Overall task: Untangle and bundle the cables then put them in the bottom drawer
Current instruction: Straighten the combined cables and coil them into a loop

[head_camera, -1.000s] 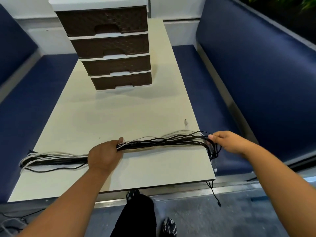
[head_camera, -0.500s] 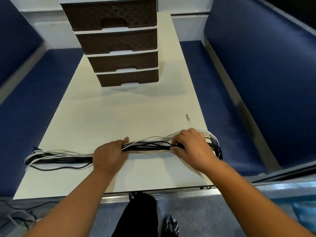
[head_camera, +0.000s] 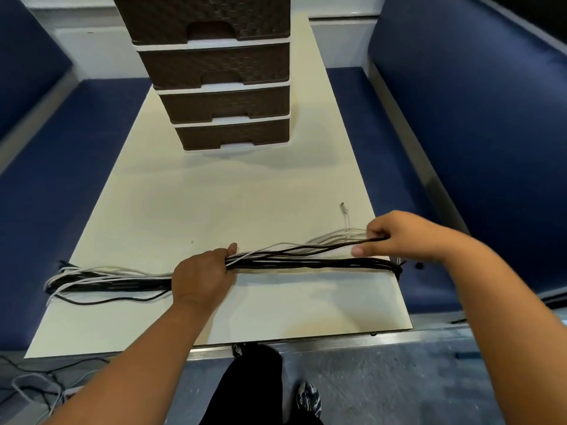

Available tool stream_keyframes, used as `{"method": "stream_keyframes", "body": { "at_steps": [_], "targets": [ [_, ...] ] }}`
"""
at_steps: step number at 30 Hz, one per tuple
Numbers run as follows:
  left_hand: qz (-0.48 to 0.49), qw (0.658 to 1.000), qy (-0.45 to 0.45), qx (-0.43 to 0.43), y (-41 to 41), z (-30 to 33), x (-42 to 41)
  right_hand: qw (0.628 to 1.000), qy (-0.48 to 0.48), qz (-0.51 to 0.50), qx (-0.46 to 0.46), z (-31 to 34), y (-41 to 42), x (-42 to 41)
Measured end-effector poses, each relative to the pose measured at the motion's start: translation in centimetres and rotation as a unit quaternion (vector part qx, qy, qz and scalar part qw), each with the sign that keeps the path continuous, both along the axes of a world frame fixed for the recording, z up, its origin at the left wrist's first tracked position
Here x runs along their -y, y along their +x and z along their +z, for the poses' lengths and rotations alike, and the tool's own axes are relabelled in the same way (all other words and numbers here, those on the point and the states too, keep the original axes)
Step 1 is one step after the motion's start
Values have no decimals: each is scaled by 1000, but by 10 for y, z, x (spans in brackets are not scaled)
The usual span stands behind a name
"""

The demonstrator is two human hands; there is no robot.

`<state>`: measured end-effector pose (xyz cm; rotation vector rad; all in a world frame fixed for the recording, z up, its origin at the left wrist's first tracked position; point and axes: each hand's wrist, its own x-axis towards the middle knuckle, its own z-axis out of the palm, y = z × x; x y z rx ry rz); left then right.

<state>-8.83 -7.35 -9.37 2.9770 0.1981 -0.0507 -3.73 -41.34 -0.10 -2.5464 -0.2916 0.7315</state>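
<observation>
Lying along the table's [head_camera: 214, 210] near edge, the cables [head_camera: 306, 259] run left to right. The left hand [head_camera: 201, 276] grips them at the middle; the right hand [head_camera: 395, 237] pinches some strands near the right edge. The bottom drawer [head_camera: 233, 137] stands closed at the far end.

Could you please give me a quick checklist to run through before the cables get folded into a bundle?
1. Left hand has a grip on the cable run at mid-length: ok.
2. Right hand pinches strands near the right end: ok.
3. All strands gathered: not ok; a white connector end lies loose on the table.
4. Left tail tidy: not ok; strands fan out.
5. Bottom drawer open to receive: not ok; shut.
6. Cables fully untangled: cannot tell.
</observation>
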Motion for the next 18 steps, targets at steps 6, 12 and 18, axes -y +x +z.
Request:
{"method": "stream_keyframes", "body": {
  "at_steps": [6,12,18],
  "targets": [
    [-3,1000,-5,8,1,-1,-1,984,-45,-151,81,-21,0,59],
    [-5,1000,-7,17,1,-4,-2,979,-114,-168,-14,-60,-15,78],
    [-6,1000,-5,17,2,-6,-3,970,30,-105,218,-38,-24,-24]
  ]
}}
